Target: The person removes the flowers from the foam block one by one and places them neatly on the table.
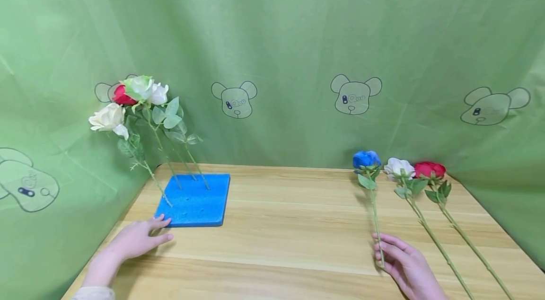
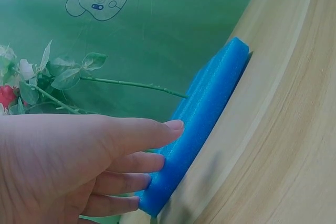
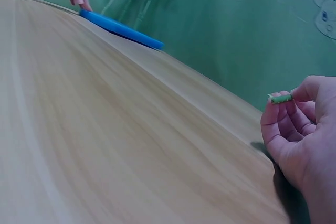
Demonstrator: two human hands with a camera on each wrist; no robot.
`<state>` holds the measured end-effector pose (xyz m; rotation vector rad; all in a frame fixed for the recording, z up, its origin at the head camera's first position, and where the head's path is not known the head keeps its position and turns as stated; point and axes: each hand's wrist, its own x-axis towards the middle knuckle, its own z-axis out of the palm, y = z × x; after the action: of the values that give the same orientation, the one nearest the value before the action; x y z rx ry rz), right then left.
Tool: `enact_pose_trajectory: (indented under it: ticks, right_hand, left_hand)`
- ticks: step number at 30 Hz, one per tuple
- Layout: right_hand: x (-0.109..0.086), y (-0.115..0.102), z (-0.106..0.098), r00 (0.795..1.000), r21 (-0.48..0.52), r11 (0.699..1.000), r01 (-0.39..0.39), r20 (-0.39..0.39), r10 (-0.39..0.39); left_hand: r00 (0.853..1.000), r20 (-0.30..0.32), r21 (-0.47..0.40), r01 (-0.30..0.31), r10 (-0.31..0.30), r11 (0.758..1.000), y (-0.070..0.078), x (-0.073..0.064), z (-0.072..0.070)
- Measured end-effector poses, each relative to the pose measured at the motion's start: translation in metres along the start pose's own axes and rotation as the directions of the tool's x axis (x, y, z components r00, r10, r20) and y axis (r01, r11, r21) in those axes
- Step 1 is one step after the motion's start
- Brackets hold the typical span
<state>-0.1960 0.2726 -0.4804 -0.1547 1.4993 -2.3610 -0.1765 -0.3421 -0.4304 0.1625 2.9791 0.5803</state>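
Note:
My right hand (image 1: 404,262) pinches the lower stem of a blue artificial rose (image 1: 366,160) between thumb and fingers, with the bloom pointing away toward the back of the table. In the right wrist view the cut end of the green stem (image 3: 281,98) pokes out of the fingertips. At the left, my left hand (image 1: 138,239) has its fingers extended, the fingertips at the near left corner of a blue foam board (image 1: 200,212). Several artificial flowers stand in that board, leaning left, among them a red rose (image 1: 123,95) and a cream rose (image 1: 108,118).
A white rose (image 1: 399,168) and another red rose (image 1: 430,169) lie on the wooden table (image 1: 294,224) to the right of the blue one, their stems running toward the near right. Green curtain (image 1: 289,30) with bear-head drawings encloses the back and sides.

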Motion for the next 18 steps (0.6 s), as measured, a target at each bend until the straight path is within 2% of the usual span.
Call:
enact_pose_trajectory:
  ticks: [6,10,13,18]
  right_hand:
    - [-0.004,-0.008,-0.021,0.999,0.042,0.999,-0.012,0.031,0.010]
    - [-0.004,-0.013,-0.035,0.992,0.107,0.994,-0.022,0.124,0.009]
    - [-0.004,-0.017,-0.042,0.979,0.152,0.988,-0.039,0.204,0.007]
    - [-0.002,-0.023,-0.049,0.977,0.157,0.985,-0.076,0.208,0.042]
  left_hand:
    - [1.000,-0.006,0.006,0.001,-0.001,1.000,0.000,0.000,0.001]
    - [1.000,-0.004,0.008,0.004,-0.004,1.000,0.000,0.001,0.000]
    - [1.000,0.000,0.012,0.004,-0.004,1.000,0.000,0.001,0.000]
    - [1.000,0.007,0.012,0.003,-0.003,1.000,0.001,0.001,-0.001]
